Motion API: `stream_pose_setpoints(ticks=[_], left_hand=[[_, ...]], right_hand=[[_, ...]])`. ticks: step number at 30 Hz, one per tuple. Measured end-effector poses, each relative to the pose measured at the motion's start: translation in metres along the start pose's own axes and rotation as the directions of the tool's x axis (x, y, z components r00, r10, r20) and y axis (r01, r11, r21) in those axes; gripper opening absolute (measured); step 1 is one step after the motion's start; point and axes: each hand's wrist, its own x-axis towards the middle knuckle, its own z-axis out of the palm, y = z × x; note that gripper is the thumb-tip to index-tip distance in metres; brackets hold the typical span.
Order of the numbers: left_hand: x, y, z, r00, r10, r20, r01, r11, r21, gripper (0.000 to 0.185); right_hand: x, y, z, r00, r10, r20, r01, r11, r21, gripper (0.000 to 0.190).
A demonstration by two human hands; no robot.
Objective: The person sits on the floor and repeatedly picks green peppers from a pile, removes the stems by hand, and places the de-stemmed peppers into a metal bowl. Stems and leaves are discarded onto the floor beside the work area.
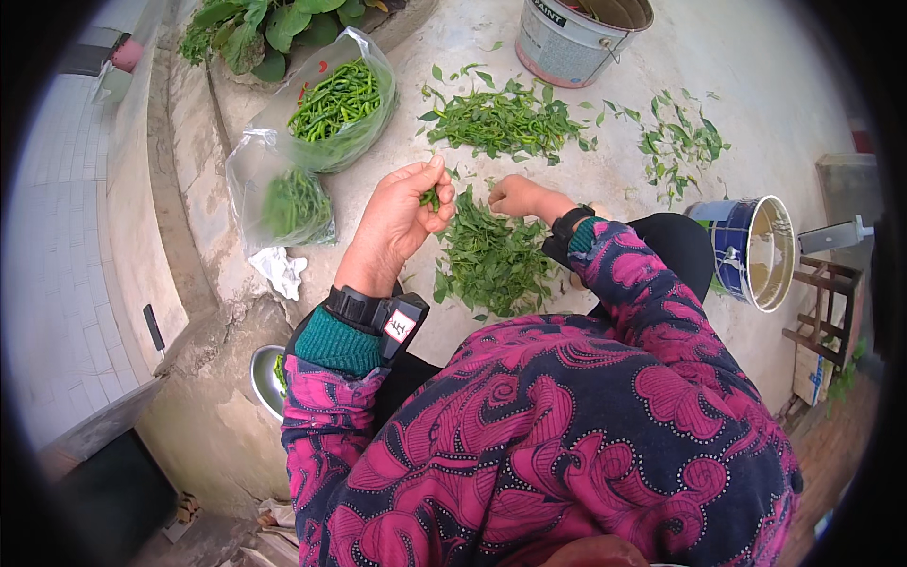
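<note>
My left hand [407, 205] is curled around a few small green chili peppers [429, 199], whose tips show between the fingers. My right hand [521, 196] hovers at the upper edge of a pile of green leaves [496, 266], fingers bent inward; whether anything is pinched in them is hidden. Beyond both hands, a heap of green chilies mixed with leaves [503, 126] lies on the concrete floor. Left of it stands an open clear plastic bag [379, 60] full of green chilies [333, 106]. A second clear bag [244, 177] holds more greenery.
A paint bucket [567, 46] stands at the top, and a blue-and-white bucket [733, 248] is on the right by a wooden stool [825, 305]. Scattered leafy sprigs [680, 145] lie upper right. On the left are crumpled white plastic [280, 271] and a metal bowl [263, 375].
</note>
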Motion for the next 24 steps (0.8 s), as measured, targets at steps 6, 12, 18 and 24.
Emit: stream_pose_setpoints(ticks=[6,12,18,24], left_hand=[[0.006,-0.002,-0.004,0.990,-0.045,-0.132,0.046,0.999,0.007,0.020],[0.020,0.004,0.001,0.981,-0.068,-0.183,0.070,0.998,0.008,0.019],[0.032,0.004,0.003,0.956,-0.127,-0.266,0.130,0.991,-0.004,0.018],[0.032,0.003,0.005,0.943,-0.147,-0.297,0.155,0.988,0.001,0.017]], right_hand=[[0.059,0.148,0.022,0.819,0.512,-0.261,-0.442,0.851,0.282,0.028],[0.104,0.191,0.001,0.672,0.324,-0.666,-0.373,0.925,0.074,0.027],[0.148,0.189,-0.020,0.673,0.336,-0.658,-0.401,0.914,0.057,0.053],[0.148,0.192,-0.020,0.715,0.422,-0.557,-0.526,0.850,-0.031,0.046]])
